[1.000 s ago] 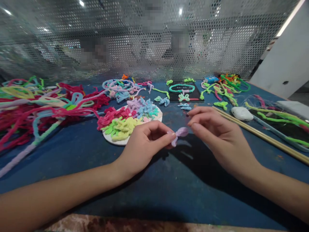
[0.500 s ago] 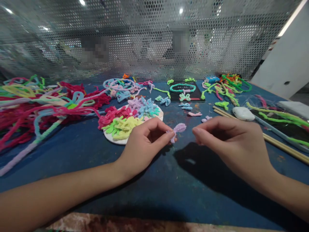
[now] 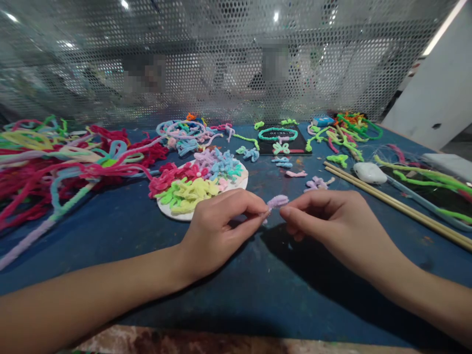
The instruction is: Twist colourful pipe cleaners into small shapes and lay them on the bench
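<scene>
My left hand (image 3: 217, 231) pinches a small looped lilac pipe cleaner (image 3: 278, 201) between thumb and index finger, just above the table. The fuzzy loop sticks out to the right of the fingertips. My right hand (image 3: 339, 223) is closed in a pinch close to the loop's right end; whatever its fingertips hold, if anything, is hidden. Beyond the left hand lies a white round plate (image 3: 241, 184) with red, yellow, green, lilac and blue pipe-cleaner pieces. Another lilac piece (image 3: 316, 183) rests on the table behind my right hand.
Long pipe cleaners (image 3: 121, 167) heap up at the left. Wooden sticks (image 3: 391, 201) and a white earbud case (image 3: 370, 173) lie to the right. A dark screen with a timer (image 3: 304, 145) bears a teal ring. Behind stands a perforated metal panel (image 3: 221, 59).
My right hand has moved left, up to the lilac loop. The loop has tilted flatter and shifted slightly right with my left fingertips. More of the lilac piece behind now shows.
</scene>
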`<state>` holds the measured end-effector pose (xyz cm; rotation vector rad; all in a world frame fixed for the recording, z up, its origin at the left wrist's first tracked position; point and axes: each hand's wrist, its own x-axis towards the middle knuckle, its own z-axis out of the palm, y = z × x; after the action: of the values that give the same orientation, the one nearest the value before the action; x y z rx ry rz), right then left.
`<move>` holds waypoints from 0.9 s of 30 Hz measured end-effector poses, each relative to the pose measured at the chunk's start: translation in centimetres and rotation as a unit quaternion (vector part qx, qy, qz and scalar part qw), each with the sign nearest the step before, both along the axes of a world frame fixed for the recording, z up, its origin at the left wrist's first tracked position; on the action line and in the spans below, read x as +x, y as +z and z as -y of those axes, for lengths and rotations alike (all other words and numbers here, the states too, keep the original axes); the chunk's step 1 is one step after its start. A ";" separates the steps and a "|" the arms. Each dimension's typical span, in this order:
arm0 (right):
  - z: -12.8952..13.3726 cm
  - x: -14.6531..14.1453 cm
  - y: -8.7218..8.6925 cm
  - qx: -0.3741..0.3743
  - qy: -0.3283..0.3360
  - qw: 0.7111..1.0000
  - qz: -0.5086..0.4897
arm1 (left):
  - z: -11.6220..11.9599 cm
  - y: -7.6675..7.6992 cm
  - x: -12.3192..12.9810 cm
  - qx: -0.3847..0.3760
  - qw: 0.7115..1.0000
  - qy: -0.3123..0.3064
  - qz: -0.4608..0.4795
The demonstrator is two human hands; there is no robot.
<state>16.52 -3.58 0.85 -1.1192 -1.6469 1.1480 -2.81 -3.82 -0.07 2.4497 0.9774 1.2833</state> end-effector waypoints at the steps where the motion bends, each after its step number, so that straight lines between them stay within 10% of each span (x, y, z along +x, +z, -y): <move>1: 0.0 0.0 0.0 -0.013 0.004 1.000 -0.010 | 0.0 -0.1 -0.1 0.015 1.000 -0.006 -0.008; 14: 0.5 0.2 -0.2 -0.061 0.026 0.996 -0.058 | 0.1 1.3 -0.7 0.192 0.963 -0.021 -0.189; 27: 0.7 0.0 -0.8 -0.008 0.037 0.993 -0.115 | -0.4 -0.2 0.0 -0.072 0.995 0.067 0.009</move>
<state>16.54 -4.27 0.09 -0.9052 -1.5134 1.2881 -2.86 -3.43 -0.29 2.2947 1.2024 1.2260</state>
